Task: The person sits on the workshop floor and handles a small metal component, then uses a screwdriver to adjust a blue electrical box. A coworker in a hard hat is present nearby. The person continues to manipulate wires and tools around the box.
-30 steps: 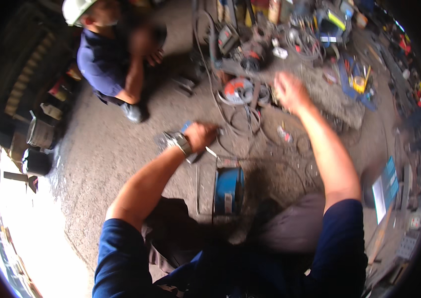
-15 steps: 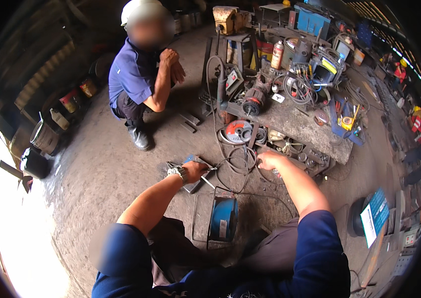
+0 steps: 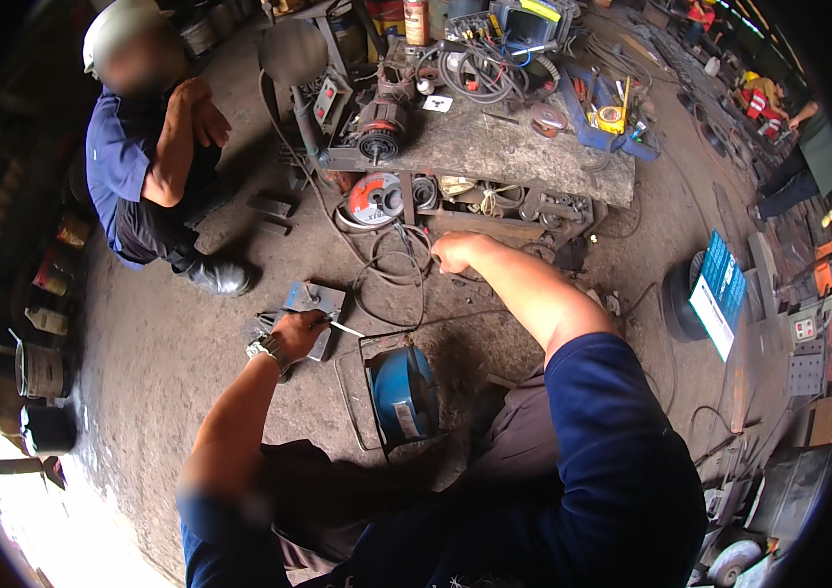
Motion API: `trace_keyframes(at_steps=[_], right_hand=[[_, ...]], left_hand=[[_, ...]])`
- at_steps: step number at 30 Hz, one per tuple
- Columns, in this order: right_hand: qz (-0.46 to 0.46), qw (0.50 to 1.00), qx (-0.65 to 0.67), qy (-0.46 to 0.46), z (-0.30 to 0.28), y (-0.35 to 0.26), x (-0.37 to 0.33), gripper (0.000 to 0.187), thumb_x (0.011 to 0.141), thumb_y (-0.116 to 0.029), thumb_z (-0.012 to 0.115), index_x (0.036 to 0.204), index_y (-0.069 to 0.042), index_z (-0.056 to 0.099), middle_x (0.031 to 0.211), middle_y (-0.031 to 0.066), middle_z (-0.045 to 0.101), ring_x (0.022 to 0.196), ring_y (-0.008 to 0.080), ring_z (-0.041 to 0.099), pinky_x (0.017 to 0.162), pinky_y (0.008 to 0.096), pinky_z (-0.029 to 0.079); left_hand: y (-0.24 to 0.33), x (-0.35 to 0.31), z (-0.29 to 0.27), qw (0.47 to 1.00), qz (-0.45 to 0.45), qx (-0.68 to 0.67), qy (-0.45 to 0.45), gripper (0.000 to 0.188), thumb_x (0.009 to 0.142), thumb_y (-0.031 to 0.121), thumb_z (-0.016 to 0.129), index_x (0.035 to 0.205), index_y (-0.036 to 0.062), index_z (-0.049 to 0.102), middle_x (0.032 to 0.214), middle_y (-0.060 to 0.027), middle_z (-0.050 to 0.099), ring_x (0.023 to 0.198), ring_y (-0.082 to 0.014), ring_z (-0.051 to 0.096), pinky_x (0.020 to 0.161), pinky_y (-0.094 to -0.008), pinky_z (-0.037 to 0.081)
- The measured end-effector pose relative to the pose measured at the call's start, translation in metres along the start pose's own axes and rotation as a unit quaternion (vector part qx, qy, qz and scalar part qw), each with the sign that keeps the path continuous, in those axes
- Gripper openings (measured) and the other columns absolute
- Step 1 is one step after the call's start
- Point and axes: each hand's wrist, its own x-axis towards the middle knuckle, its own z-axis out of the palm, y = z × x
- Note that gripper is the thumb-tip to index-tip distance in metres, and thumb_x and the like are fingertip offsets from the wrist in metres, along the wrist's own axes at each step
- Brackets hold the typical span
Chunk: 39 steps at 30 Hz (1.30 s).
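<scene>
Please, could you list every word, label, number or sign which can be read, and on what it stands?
I copy no printed wording; print shows on:
Blue-and-white board: large lettering.
Orange-and-grey disc: lettering.
White label on blue drum: too small to read.
Tall can: label too small to read.

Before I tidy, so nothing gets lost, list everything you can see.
work table: one, grey, ahead
motor: one, reddish, on table
tool tray: one, blue, on table, right
disc: one, red and grey, by table
looped cable: uncounted, dark, floor
flat block: one, blue and grey, floor
drum: one, blue, between legs
panel: one, blue and white, right
crouching person: one, blue shirt, left
standing person: one, dark clothes, right
left hand: one, bare, at block
right hand: one, bare, near cable
</scene>
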Motion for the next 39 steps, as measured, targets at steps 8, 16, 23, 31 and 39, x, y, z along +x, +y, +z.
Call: trace_keyframes(at_steps=[8, 16, 23, 31, 39], right_hand=[[0.02, 0.999, 0.029, -0.022, 0.012, 0.006, 0.005, 0.039, 0.088, -0.028, 0.073, 0.12, -0.007, 0.07, 0.126, 0.0163, 0.068, 0.115, 0.0343, 0.065, 0.095, 0.0423, 0.054], [0.028, 0.997, 0.025, -0.069, 0.009, 0.001, 0.01, 0.048, 0.09, -0.027, 0.072, 0.133, -0.009, 0.062, 0.128, 0.0166, 0.066, 0.119, 0.0348, 0.063, 0.099, 0.0437, 0.052], [0.036, 0.998, 0.027, -0.045, 0.021, 0.008, 0.016, 0.04, 0.089, -0.028, 0.072, 0.124, -0.01, 0.069, 0.126, 0.0149, 0.068, 0.116, 0.0338, 0.065, 0.098, 0.042, 0.053], [0.027, 0.997, 0.026, -0.064, 0.012, -0.002, 0.015, 0.055, 0.089, -0.03, 0.072, 0.138, -0.009, 0.059, 0.132, 0.0178, 0.064, 0.122, 0.0355, 0.061, 0.104, 0.0424, 0.049], [0.018, 0.999, 0.021, -0.042, -0.002, -0.009, 0.006, 0.051, 0.09, -0.031, 0.071, 0.136, -0.011, 0.06, 0.128, 0.0195, 0.065, 0.119, 0.0367, 0.062, 0.102, 0.0435, 0.049]], left_hand=[[0.008, 0.012, 0.004, 1.0, -0.011, -0.006, -0.027, 0.031, 0.096, 0.034, 0.064, 0.115, 0.0101, 0.071, 0.107, -0.0164, 0.073, 0.1, -0.0366, 0.068, 0.087, -0.0434, 0.054], [0.011, 0.012, 0.007, 0.998, -0.019, -0.019, -0.056, 0.031, 0.095, 0.031, 0.065, 0.119, 0.0132, 0.069, 0.105, -0.0173, 0.072, 0.099, -0.0394, 0.068, 0.086, -0.0448, 0.055], [0.01, 0.017, 0.01, 0.998, -0.016, -0.017, -0.054, 0.033, 0.096, 0.034, 0.065, 0.118, 0.0109, 0.071, 0.108, -0.016, 0.073, 0.099, -0.0367, 0.069, 0.087, -0.0434, 0.055], [0.004, 0.013, 0.009, 0.997, -0.021, -0.007, -0.07, 0.033, 0.096, 0.034, 0.061, 0.12, 0.011, 0.069, 0.111, -0.0178, 0.071, 0.104, -0.0377, 0.066, 0.092, -0.0444, 0.053], [0.003, -0.001, 0.007, 0.996, -0.036, -0.038, -0.074, 0.032, 0.096, 0.032, 0.062, 0.118, 0.0104, 0.07, 0.109, -0.0169, 0.072, 0.103, -0.0364, 0.067, 0.091, -0.0433, 0.053]])
